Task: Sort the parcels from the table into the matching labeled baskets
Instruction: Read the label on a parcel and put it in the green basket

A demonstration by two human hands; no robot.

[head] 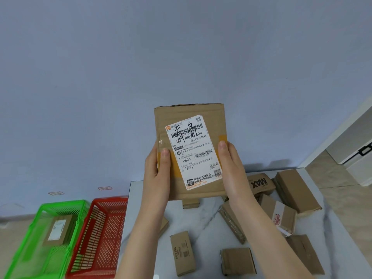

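Parcel of brown cardboard (pixel 190 152) is held up above the table (pixel 203 220), raised in front of the blue wall, with its white shipping label (pixel 193 152) turned toward the camera. Black handwritten characters are scrawled across the top of the label. The parcel is grasped at both side edges: the left hand (pixel 158 170) is wrapped round the nine o'clock edge with the thumb laid on the front, and the right hand (pixel 231 164) is wrapped round the three o'clock edge in the same way. More parcels are scattered on the table from four to six o'clock of the held one, among them a small box printed MYFA (pixel 182 252) and a packet printed MAX (pixel 259 184). At seven o'clock of the view, on the floor beside the table, a red basket (pixel 104 218) and a green basket (pixel 60 203) are set side by side. One labelled box (pixel 57 230) is seen lying in the green one.
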